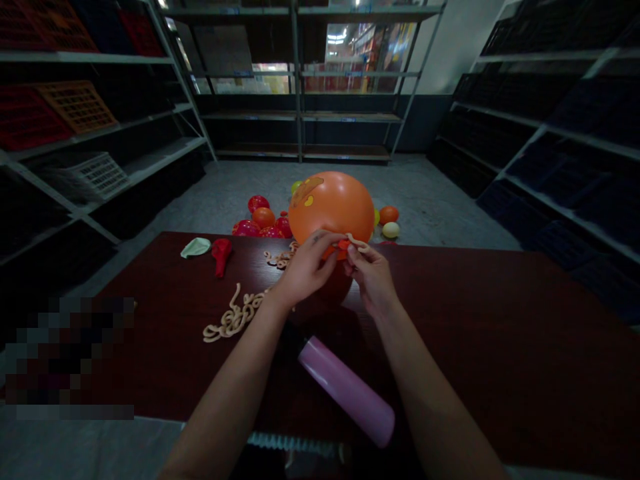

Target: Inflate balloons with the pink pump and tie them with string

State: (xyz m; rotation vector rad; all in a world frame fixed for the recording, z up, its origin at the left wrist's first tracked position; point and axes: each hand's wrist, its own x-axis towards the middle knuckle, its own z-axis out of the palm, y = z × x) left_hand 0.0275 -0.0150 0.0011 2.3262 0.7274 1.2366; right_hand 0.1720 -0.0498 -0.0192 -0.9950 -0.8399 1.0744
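An inflated orange balloon (pixel 333 203) with a yellow print is held over the far side of the dark red table (pixel 500 347). My left hand (pixel 305 270) is closed, pinching the balloon's neck from the left. My right hand (pixel 370 273) is closed too, gripping the neck and a pale rubber band (pixel 357 241) that loops over my fingers. A pink hand pump (pixel 347 390) lies on the table between my forearms.
A pile of pale rubber bands (pixel 233 317) lies left of my arms, with more (pixel 281 257) near the balloon. A limp red balloon (pixel 221 253) and a pale green one (pixel 196 247) lie at the far left. Several inflated balloons (pixel 263 220) sit on the floor beyond. Metal shelving lines both sides.
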